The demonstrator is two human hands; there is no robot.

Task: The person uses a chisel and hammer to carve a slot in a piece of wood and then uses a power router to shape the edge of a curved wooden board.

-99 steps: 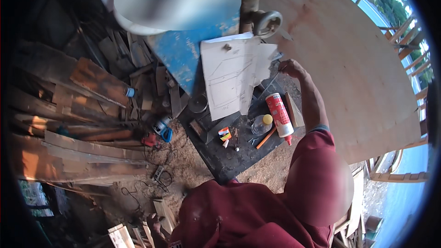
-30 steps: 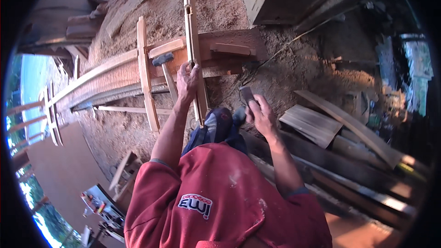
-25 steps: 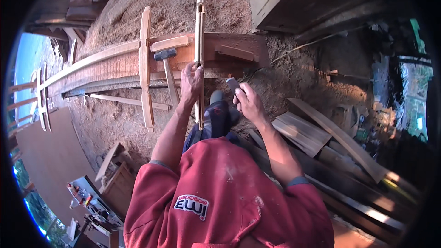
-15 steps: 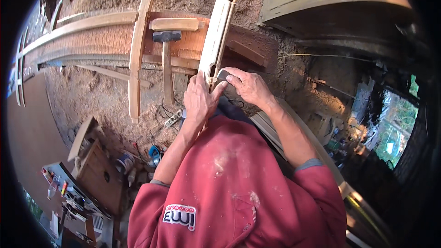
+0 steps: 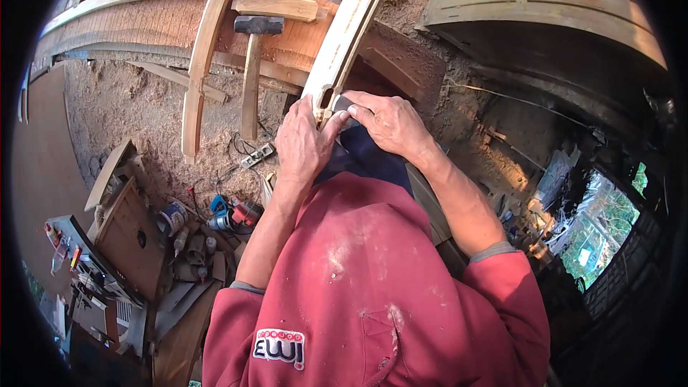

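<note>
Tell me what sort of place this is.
Probably a woodworking shop: the left hand grips a notched wooden rail, a hammer rests on a broad board, and what looks like sawdust lies about.

– What can be counted?
– One left hand point(image 5: 302, 146) and one right hand point(image 5: 391, 125) (two in all), one hammer point(image 5: 253, 64) and one power strip point(image 5: 257, 155) are seen.
– And slots point(image 5: 327, 97)?
– Two are counted, in one beam point(image 5: 338, 43).
</note>
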